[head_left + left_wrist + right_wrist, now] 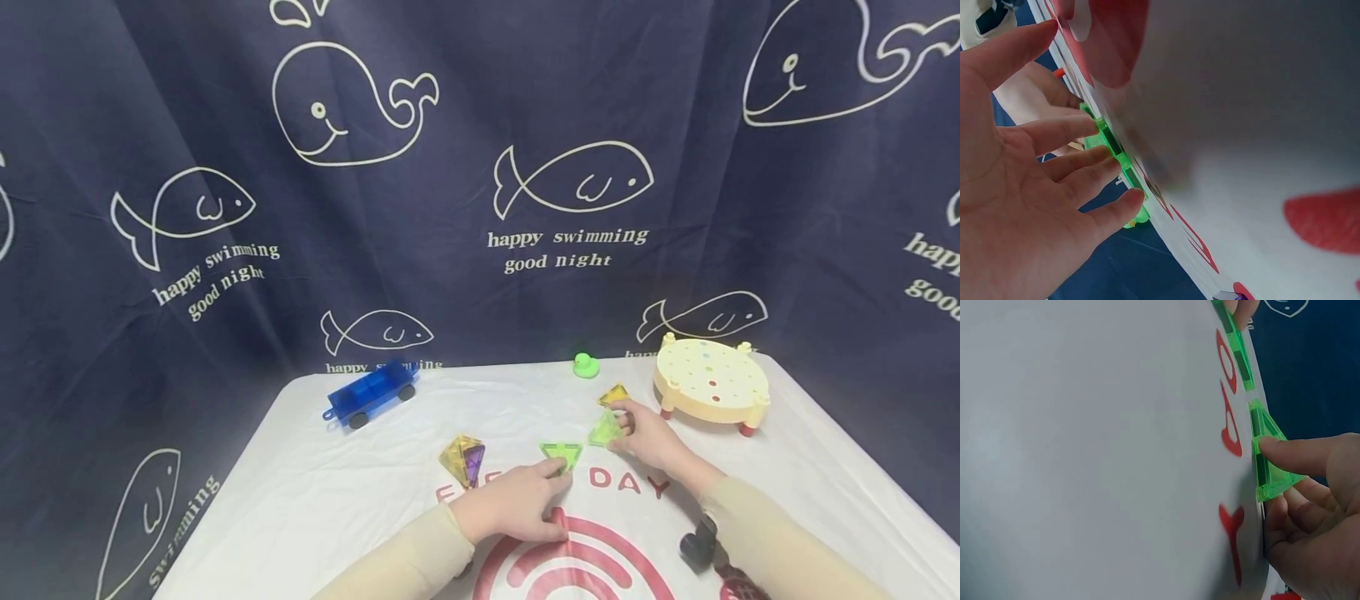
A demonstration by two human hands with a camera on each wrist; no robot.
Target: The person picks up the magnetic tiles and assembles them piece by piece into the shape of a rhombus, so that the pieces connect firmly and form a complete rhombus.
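Observation:
In the head view, my left hand [513,502] reaches over the white table, its fingertips on a green translucent triangular tile [558,447] lying there. The left wrist view shows this hand [1025,181] with extended fingers touching the tile's edge [1124,161], the thumb held apart. Farther right, my right hand [651,435] pinches a second green triangular tile [602,428]. Its thumb lies on that tile [1277,477] in the right wrist view, and other fingers are behind. A yellow triangular tile [614,393] lies just beyond the right hand.
A yellow and purple tile piece [460,456] lies left of the left hand. At the back left is a blue wheeled car base [372,394]. A green toy duck [586,365] and a cream pegged stand [711,375] are toward the back right. A dark curtain [465,100] hangs behind.

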